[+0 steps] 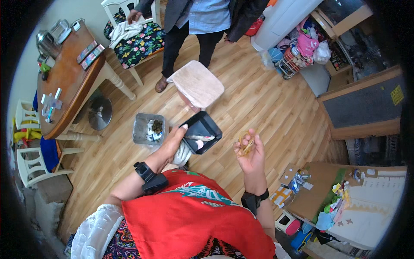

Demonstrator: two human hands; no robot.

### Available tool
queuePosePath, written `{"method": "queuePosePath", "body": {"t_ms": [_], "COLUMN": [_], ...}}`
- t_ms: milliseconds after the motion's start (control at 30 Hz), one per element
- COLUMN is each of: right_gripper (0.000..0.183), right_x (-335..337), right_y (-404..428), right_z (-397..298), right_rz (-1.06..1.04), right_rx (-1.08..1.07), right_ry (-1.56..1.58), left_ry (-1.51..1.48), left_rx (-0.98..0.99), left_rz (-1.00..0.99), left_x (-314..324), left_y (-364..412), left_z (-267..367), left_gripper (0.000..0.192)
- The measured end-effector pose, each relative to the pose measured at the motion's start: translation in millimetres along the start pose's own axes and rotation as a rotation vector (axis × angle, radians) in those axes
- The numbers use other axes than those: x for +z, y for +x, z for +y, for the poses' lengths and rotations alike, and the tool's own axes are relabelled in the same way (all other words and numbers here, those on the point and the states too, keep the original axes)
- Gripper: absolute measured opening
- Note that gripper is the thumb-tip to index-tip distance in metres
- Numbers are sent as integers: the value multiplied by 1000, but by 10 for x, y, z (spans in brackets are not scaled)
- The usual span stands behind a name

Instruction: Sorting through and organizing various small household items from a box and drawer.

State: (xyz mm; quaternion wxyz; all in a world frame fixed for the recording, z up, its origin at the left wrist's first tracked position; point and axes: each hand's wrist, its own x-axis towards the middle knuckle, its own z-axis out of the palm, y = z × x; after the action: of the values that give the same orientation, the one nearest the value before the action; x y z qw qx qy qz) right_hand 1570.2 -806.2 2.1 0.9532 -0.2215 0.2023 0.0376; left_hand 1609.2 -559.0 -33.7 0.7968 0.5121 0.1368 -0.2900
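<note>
My left hand (173, 141) grips a black plastic box (198, 123) by its left side, thumb over the rim. A slim whitish item (203, 138) and a small pink piece (199, 144) lie in the box. Loose yellowish rubber bands (246, 147) hang in the curled fingers of my right hand (254, 158), to the right of the box. A pale cloth (182, 154) shows below my left hand. To its left a clear plastic bin (138, 131) stands on the floor, with a dark clump (157, 126) and wrappers inside.
A stool with a fluffy beige cover (200, 84) stands ahead. Behind it is another person (207, 16), one hand by a cloth (124, 32) on a floral chair (139, 43). A wooden table (72, 71) is at left, a cardboard sheet (310, 191) at right.
</note>
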Motion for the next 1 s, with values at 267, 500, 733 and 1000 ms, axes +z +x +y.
{"method": "queuePosePath", "body": {"t_ms": [267,500,733,1000], "right_gripper": [14,13,13,27], "right_x": [133,367,617,715], "right_y": [462,819,1069,1087], "right_z": [-217,-377,-438,-236], "right_rz": [-101,-321,-608,-1258], "right_rx": [220,410,574,-409], "right_ry": [-331,-865,-1156,-1993], "left_ry": [232,513,285,377], "left_rx": [204,252,356,419], "left_rz": [197,309,600,665], "left_x": [-26,330,439,696], "left_y": [688,337,193,-18], "left_z": [25,294,-178,-115], "left_gripper": [49,63,59,65]}}
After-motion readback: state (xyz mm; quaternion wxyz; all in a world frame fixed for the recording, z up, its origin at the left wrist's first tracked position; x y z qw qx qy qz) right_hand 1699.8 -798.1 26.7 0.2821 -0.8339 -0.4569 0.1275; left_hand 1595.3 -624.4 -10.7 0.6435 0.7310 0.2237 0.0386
